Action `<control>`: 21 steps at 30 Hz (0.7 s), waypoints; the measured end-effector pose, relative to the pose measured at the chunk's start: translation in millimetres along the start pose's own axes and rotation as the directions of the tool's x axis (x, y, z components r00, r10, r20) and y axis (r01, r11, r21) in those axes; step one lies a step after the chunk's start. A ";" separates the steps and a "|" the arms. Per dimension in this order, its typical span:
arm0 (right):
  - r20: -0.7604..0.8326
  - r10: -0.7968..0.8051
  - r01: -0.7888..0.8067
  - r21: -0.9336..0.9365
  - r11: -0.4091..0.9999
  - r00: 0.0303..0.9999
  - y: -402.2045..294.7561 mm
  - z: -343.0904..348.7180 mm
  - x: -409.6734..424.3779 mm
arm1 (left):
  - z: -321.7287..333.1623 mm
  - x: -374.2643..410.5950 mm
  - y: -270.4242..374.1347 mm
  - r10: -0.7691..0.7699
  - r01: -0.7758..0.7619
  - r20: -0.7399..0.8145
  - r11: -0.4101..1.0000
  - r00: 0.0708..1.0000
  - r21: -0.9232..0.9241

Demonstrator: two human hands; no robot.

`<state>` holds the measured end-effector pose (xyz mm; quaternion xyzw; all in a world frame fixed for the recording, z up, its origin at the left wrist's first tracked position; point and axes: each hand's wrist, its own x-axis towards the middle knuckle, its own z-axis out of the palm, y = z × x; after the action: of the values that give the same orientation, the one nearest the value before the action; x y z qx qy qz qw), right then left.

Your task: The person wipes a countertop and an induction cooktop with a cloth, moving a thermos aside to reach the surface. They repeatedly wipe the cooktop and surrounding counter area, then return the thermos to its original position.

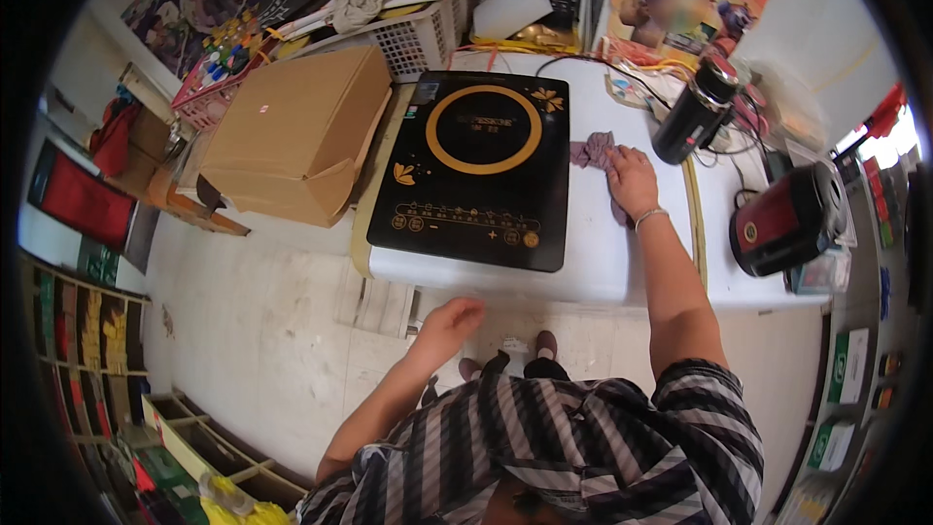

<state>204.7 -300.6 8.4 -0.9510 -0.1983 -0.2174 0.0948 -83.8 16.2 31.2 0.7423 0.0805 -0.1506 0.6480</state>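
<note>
A black induction cooktop (481, 189) with a gold ring and printed controls lies flat on the white table (598, 255). Just right of it, my right hand (632, 179) grips a crumpled mauve cloth (599, 151) against the tabletop. Part of the cloth hangs out from under the palm, and its left end lies close to the cooktop's right edge. My left hand (452, 324) hovers in front of the table's near edge with nothing seen in it. Its fingers are bent and blurred, so how far they are closed is unclear.
A cardboard box (291, 131) sits left of the cooktop, before a white plastic basket (415, 40). At right stand a black thermos (696, 113) and a dark red electric kettle (780, 222). A black power cord (583, 58) runs behind the cooktop. Compartment shelves (87, 350) line the left.
</note>
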 end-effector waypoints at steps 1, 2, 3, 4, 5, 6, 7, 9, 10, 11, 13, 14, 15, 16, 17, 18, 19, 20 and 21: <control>0.000 0.014 -0.014 -0.013 1.000 1.000 8.2 7.8 13.9 | 0.1 -5.1 2.7 -0.039 0.038 -0.010 0.997 0.999 -0.063; 0.011 0.042 -0.041 -0.048 0.998 0.999 19.3 12.9 28.7 | -0.5 -6.3 5.1 -0.076 0.074 -0.013 0.989 0.997 -0.126; 0.029 0.068 -0.066 -0.072 0.995 0.997 21.6 21.4 41.1 | -4.1 -9.0 6.2 -0.095 0.085 -0.043 0.975 0.995 -0.206; 0.085 0.105 -0.101 -0.049 0.994 0.991 17.4 21.1 51.2 | -8.8 -11.4 7.0 -0.115 0.092 -0.066 0.953 0.991 -0.290; 0.105 0.105 -0.100 -0.049 0.994 0.989 8.3 23.3 46.2 | -13.4 -12.6 9.3 -0.136 0.096 -0.084 0.924 0.987 -0.369; 0.122 0.102 -0.096 -0.057 0.994 0.987 -2.9 21.7 40.4 | -17.8 -12.3 18.7 -0.183 0.116 -0.125 0.903 0.975 -0.414; 0.130 0.095 -0.086 -0.072 0.994 0.987 -17.2 12.6 39.0 | -23.2 -8.2 22.5 -0.183 0.080 -0.155 0.857 0.971 -0.509; 0.032 -0.037 0.036 0.034 0.999 0.999 -40.3 -4.0 0.0 | -32.3 0.7 30.7 -0.183 0.008 -0.190 0.740 0.965 -0.672; 0.044 -0.085 0.081 0.102 0.992 0.995 -59.8 -18.6 -18.5 | -35.8 6.5 31.4 -0.151 -0.045 -0.201 0.681 0.968 -0.731; 0.003 -0.141 0.139 0.156 0.978 0.990 -83.2 -39.4 -33.9 | -38.3 13.7 32.6 -0.173 -0.036 -0.186 0.630 0.967 -0.776; 0.068 -0.184 0.168 0.192 0.967 0.981 -107.6 -67.2 -67.9 | -40.0 30.2 33.8 -0.208 -0.014 -0.145 0.525 0.967 -0.851; 0.060 -0.206 0.188 0.224 0.956 0.977 -114.2 -78.0 -82.0 | -39.3 38.0 27.2 -0.154 -0.037 -0.131 0.501 0.979 -0.865; 0.077 -0.215 0.195 0.213 0.957 0.974 -114.2 -84.3 -96.6 | -37.4 45.3 22.4 -0.152 -0.032 -0.117 0.472 0.981 -0.881; 0.083 -0.202 0.181 0.206 0.962 0.976 -117.8 -92.5 -108.9 | -36.3 49.9 19.0 -0.155 -0.028 -0.109 0.446 0.982 -0.895; 0.088 -0.189 0.169 0.199 0.965 0.978 -120.8 -101.3 -116.7 | -34.7 54.0 16.2 -0.158 -0.025 -0.100 0.419 0.982 -0.908; 0.092 -0.167 0.148 0.186 0.971 0.982 -120.5 -107.0 -124.1 | -28.2 50.1 25.3 -0.188 -0.049 -0.153 0.467 0.970 -0.883; 0.095 -0.147 0.129 0.174 0.976 0.985 -119.0 -111.6 -129.0 | -28.5 50.6 28.6 -0.184 -0.054 -0.155 0.459 0.971 -0.887; 0.098 -0.130 0.113 0.163 0.980 0.987 -117.6 -114.2 -129.2 | -29.0 52.4 31.7 -0.181 -0.061 -0.158 0.451 0.971 -0.891; 0.109 -0.079 0.064 0.136 0.989 0.991 -117.1 -114.9 -128.4 | -27.8 53.6 32.7 -0.184 -0.066 -0.161 0.440 0.970 -0.895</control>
<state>6.4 -268.6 63.5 -0.9457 -0.2514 -0.1526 0.1383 -19.7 34.8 47.4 0.2967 0.2497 -0.0193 0.9216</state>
